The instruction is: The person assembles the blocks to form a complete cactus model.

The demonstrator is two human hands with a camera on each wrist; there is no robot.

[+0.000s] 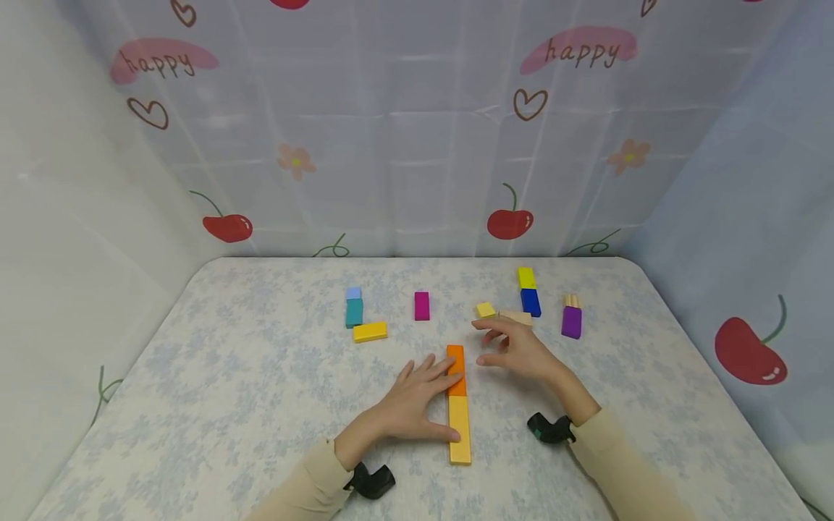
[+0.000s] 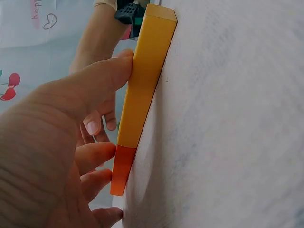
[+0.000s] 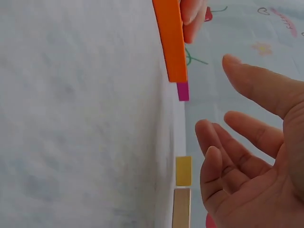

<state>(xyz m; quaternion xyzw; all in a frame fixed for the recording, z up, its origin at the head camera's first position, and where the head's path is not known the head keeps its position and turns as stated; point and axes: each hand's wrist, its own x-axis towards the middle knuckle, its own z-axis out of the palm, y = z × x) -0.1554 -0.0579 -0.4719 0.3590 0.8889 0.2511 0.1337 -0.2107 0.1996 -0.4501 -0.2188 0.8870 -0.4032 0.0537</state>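
Left hand (image 1: pixel 413 407): spread fingers touch orange block (image 1: pixel 459 388) and yellow block (image 1: pixel 459 421). Right hand (image 1: pixel 523 352): fingers parted, empty. Apparent step: end-to-end alignment; next, probably a right-hand pick.

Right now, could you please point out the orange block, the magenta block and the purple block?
Orange block (image 2: pixel 124 169), left wrist view: middle of its visible face.
Magenta block (image 1: pixel 422 306), head view: middle of its visible surface.
Purple block (image 1: pixel 571 323), head view: middle of its visible surface.
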